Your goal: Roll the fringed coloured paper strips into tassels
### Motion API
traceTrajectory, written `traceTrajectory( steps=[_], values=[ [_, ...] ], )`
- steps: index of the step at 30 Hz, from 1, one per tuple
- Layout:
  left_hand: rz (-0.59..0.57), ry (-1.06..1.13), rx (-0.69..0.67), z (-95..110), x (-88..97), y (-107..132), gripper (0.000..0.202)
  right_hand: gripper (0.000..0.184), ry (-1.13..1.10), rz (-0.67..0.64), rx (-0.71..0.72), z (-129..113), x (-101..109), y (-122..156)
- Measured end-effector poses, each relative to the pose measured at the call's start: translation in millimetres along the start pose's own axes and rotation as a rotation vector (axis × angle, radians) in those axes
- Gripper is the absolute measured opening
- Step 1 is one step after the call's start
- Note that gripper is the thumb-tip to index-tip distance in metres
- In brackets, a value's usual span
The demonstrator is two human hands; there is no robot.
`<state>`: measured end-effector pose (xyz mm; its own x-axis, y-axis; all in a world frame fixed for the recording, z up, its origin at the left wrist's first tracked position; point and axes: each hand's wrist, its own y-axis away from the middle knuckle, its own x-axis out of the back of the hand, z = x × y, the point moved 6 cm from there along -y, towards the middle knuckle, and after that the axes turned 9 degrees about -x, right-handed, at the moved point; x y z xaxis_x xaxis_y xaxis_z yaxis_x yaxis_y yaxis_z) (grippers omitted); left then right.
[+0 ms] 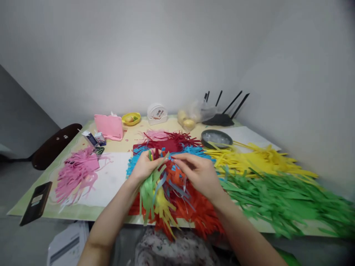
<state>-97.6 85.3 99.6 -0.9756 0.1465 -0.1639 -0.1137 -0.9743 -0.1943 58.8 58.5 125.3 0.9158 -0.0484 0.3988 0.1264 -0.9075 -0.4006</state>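
Observation:
My left hand (146, 165) is closed round the top of a bunch of fringed paper strips (152, 190), green, yellow, red and blue, which hang down over the table's front edge. The fingers of my right hand (198, 173) pinch a small blue strip end (171, 158) at the top of that bunch, close to my left fingertips. Beneath both hands lie heaps of red-orange fringe (201, 207), blue fringe (133, 162) and dark red fringe (166, 144). Part of the bunch is hidden by my left fingers.
Pink fringe (76, 173) and a dark phone (36, 202) lie at left. Yellow fringe (257, 159) and green fringe (285, 199) cover the right. Behind stand a pink tablet case (109, 126), a yellow bowl (131, 122), a round dark dish (216, 139) and a black router (220, 120).

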Motion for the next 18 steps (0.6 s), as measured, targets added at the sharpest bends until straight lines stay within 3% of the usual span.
traceTrajectory(
  steps=[9,18],
  values=[
    [0.046,-0.062,-0.040,-5,-1.4,8,0.037,0.022,-0.029,0.011,-0.100,17,9,8],
    [0.014,-0.117,-0.061,-13,-8.5,14,0.031,0.024,-0.073,-0.094,-0.131,18,11,13]
  ],
)
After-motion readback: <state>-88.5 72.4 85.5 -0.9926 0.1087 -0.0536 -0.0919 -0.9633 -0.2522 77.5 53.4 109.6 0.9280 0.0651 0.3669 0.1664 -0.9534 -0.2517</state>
